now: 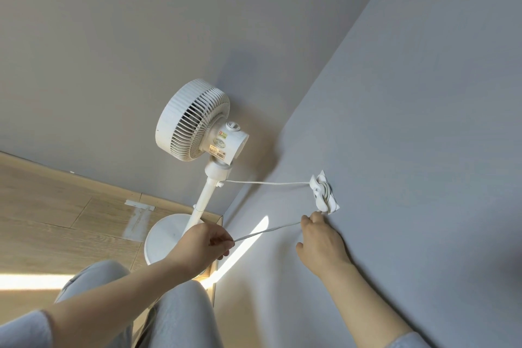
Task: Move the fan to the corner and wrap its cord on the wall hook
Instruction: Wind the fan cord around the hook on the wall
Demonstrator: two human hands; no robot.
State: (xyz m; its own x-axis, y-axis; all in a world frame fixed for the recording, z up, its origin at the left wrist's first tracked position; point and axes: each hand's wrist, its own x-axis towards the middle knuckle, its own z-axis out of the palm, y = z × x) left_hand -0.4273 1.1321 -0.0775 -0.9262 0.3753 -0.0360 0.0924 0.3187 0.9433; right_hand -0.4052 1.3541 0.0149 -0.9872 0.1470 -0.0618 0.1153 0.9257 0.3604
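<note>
Fan (197, 121) upright in the corner between two grey walls (113, 37), round base on the wood floor (56, 206): set there, seemingly, to finish the moving half of the job.

Cord (265, 231) led from the neck of the pole straight across to the wall hook (323, 192), several turns wound round it, the loose remainder coming down toward the hands.

Left hand (207, 243) clenched on that loose stretch, pinching it between thumb and curled fingers, low and well off the wall. Holds it out so, most likely, to draw the line tight and feed the next turn without slack.

Right hand (319, 234) against the wall just beneath the hook, fingers curled about the cord close by the last turn. Sits there, probably, to pin the loops and steer the line round.

Looks partly wound, with a fair length yet to take up.

Stickers (221, 141) on the fan's motor housing: one with red and green marks, one greenish oval, one orange strip with a barcode. Print too small to read; no brand to make out.

Strip of pale tape (139, 213) on the floor beside the base.
</note>
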